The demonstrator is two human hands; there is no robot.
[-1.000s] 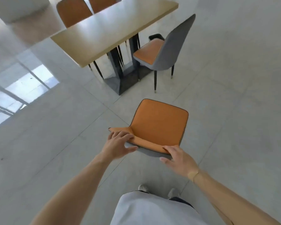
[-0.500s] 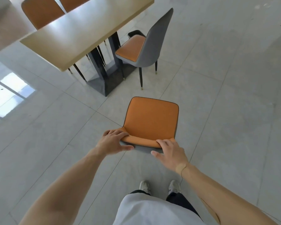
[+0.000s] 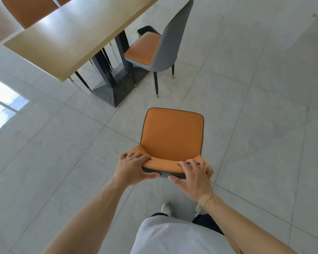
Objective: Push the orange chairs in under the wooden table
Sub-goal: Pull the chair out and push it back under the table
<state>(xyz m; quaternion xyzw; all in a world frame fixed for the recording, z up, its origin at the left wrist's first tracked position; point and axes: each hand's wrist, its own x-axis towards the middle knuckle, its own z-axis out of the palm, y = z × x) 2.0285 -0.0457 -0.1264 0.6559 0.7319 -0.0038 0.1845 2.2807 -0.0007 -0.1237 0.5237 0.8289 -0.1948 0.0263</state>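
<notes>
An orange chair (image 3: 173, 132) with a grey back stands on the floor right in front of me, well short of the wooden table (image 3: 72, 35). My left hand (image 3: 134, 168) grips the left end of its backrest top, fingers over the orange front and thumb on the grey rear. My right hand (image 3: 195, 174) grips the right end the same way. A second orange-seated chair (image 3: 151, 50) stands at the table's near side, its seat partly under the tabletop. Two more orange chair backs (image 3: 28, 10) show beyond the table's far edge.
The table rests on a dark pedestal base (image 3: 114, 88) near its short end. Glossy grey floor tiles (image 3: 255, 107) spread all around, with a bright window reflection (image 3: 4, 105) at the left. My feet (image 3: 168, 209) stand just behind the held chair.
The chair and I have moved closer to the table, and the chair has turned to face more squarely forward. Both hands have settled into a firmer grip on the backrest top.
</notes>
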